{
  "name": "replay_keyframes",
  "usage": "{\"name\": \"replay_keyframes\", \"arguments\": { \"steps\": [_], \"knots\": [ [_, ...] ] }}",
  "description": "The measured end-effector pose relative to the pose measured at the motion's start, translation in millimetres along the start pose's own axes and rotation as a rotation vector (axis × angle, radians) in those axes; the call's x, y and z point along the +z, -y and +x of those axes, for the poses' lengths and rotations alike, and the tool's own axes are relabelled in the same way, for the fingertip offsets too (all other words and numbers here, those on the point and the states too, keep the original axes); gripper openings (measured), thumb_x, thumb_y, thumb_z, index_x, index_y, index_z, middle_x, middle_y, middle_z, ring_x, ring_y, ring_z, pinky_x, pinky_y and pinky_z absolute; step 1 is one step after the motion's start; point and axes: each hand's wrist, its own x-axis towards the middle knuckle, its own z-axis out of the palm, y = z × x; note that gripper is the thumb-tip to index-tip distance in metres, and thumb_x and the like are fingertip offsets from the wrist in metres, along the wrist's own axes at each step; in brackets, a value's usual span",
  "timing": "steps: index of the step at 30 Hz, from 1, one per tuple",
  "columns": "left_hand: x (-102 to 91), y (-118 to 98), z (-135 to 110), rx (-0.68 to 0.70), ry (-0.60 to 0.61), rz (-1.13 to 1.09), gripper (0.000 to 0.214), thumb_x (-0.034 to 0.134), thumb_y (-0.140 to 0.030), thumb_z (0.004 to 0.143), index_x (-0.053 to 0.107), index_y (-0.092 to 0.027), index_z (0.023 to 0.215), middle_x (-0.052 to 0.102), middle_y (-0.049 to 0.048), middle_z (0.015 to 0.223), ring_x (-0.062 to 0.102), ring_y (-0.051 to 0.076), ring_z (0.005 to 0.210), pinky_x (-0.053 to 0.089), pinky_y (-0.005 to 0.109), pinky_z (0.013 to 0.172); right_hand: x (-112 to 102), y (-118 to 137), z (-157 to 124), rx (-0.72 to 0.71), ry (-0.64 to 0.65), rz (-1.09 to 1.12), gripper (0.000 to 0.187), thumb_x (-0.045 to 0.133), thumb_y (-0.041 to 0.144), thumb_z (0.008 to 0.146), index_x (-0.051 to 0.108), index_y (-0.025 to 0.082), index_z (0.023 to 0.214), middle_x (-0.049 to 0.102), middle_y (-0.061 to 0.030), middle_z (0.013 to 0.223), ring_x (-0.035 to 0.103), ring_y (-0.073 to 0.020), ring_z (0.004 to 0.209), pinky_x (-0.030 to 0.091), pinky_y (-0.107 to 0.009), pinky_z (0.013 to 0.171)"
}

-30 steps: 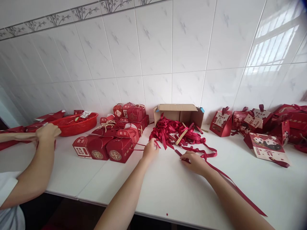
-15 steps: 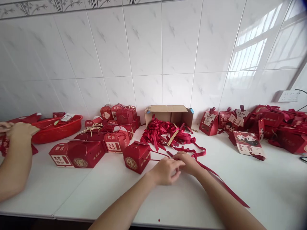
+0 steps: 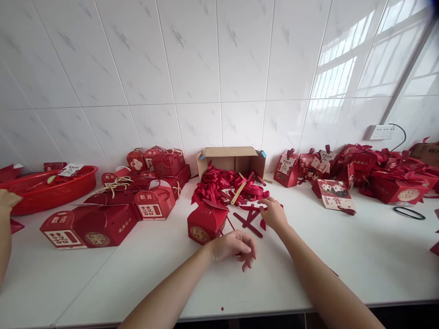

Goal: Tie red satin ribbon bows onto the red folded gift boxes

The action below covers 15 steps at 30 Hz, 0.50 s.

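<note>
A small red gift box [image 3: 208,222] with a round gold emblem stands just beyond my left wrist. Its thin red cord [image 3: 231,223] runs down behind my left hand [image 3: 236,249], which hovers over the white table, fingers loosely bent and apart, with nothing in them. Farther right, my right hand [image 3: 274,214] reaches to the near edge of the ribbon pile [image 3: 219,185], its fingertips closed on a red ribbon [image 3: 262,224]. Several dark red strips [image 3: 247,224] lie crossed on the table between my hands and the pile.
An open cardboard box [image 3: 231,151] lies behind the ribbons. Finished-looking red boxes [image 3: 154,203] are grouped at left, more [image 3: 363,164] at right. A red basin [image 3: 51,192] and another person's arm [image 3: 5,228] are at far left. A black ring [image 3: 409,213] lies at right.
My hands have moved apart: the left has let go of the cord and loosened, the right has gone to the ribbons. The small box sits nearer my left hand. The view has turned right.
</note>
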Motion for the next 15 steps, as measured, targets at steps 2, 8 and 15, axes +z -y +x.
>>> {"name": "replay_keyframes", "arguments": {
  "steps": [2, 8, 15],
  "knots": [
    [-2.0, 0.3, -1.7, -0.062, 0.107, -0.034, 0.021, 0.059, -0.031, 0.063, 0.065, -0.014, 0.074, 0.064, 0.0048, 0.058, 0.058, 0.016, 0.047, 0.028, 0.025, 0.045, 0.9, -4.7, 1.3, 0.045, 0.003, -0.028, 0.032, 0.047, 0.021, 0.086, 0.064, 0.023, 0.113, 0.057, -0.008, 0.119, 0.052, -0.0258, 0.109, 0.043, -0.033, 0.084],
    [-10.5, -4.6, -7.8, -0.288, 0.557, -0.089, 0.043, 0.07, -0.045, 0.066, 0.068, -0.013, 0.093, 0.07, 0.0087, 0.074, 0.065, 0.021, 0.05, 0.036, 0.028, 0.043, 3.5, -7.0, 0.3, 0.105, 0.072, -0.081, 0.032, 0.05, 0.029, 0.084, 0.067, 0.022, 0.111, 0.058, -0.0111, 0.119, 0.051, -0.0313, 0.112, 0.039, -0.042, 0.09],
    [-21.0, -16.3, -19.6, -0.13, 0.507, 0.102, 0.06, 0.073, -0.047, 0.067, 0.062, -0.015, 0.116, 0.07, 0.0129, 0.101, 0.065, 0.031, 0.1, 0.046, 0.042, 0.088, 2.8, -5.6, -0.6, 0.083, 0.111, -0.068, 0.023, 0.051, 0.018, 0.08, 0.071, 0.024, 0.09, 0.064, -0.0065, 0.109, 0.056, -0.0262, 0.104, 0.037, -0.038, 0.088]
  ]
}}
